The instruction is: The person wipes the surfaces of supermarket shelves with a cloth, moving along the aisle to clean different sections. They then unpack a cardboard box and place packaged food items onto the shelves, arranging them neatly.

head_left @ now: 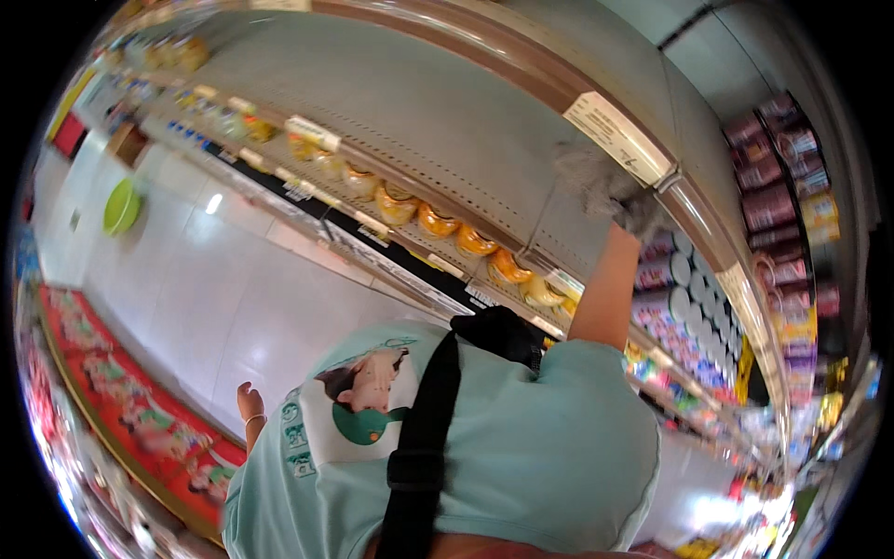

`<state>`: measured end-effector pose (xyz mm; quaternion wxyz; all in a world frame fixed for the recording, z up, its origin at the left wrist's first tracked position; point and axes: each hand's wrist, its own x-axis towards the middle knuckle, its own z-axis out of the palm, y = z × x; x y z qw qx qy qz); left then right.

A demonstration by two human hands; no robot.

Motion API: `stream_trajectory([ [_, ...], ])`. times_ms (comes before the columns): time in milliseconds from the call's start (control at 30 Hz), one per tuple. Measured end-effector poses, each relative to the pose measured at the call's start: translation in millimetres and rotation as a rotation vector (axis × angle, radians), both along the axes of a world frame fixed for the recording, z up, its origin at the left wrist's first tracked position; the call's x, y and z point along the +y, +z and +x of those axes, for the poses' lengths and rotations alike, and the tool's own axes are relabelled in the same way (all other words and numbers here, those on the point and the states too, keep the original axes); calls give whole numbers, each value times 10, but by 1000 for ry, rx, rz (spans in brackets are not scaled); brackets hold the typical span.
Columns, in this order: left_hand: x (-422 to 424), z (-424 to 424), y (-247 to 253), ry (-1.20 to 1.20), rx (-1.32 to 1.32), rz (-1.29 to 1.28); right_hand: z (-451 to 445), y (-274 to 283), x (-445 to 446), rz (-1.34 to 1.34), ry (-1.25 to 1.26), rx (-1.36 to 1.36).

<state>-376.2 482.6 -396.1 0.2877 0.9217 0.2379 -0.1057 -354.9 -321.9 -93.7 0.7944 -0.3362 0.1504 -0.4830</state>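
Observation:
My right hand [639, 215] reaches up to a shelf and grips a grey rag [590, 178]. The rag lies on the bare grey metal shelf [461, 119], just behind the brown front rail with its price label [618, 136]. The rag and shadow partly hide the fingers. My left hand [250, 402] hangs low beside my body, away from the shelves, with a thin band at the wrist. Nothing shows in it, but its fingers are too small to read clearly.
Jars with orange and yellow contents [436, 220] line a lower shelf. Lidded tubs [670, 269] stand right of my forearm, with packaged goods [768, 202] beyond. A green basin [122, 206] is on the tiled floor [209, 279]. A red printed display edge [133, 398] runs along the left.

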Motion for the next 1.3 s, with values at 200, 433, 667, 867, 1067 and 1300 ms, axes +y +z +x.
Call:
stream_trajectory([
  [200, 173, 1256, -65, -244, -33, -122, -83, -621, -248, -927, -527, 1796],
  [433, 708, 1796, 253, -259, 10, 25, 1120, -687, 323, -1172, -208, 1611],
  [667, 1898, 1334, -832, -70, 61, -260, 3087, -496, 2331, -1447, 86, 1536],
  [867, 1373, 1199, -219, -3, 153, -181, 3956, -591, 2989, -1458, 119, 1443],
  [1067, 1817, 478, -461, 200, 226, -98, 4684, -622, 3527, -1502, 122, 1499],
  [1300, 2521, -598, -1473, 295, 350, -276, 4990, -528, 4252, -1738, 46, 1420],
])
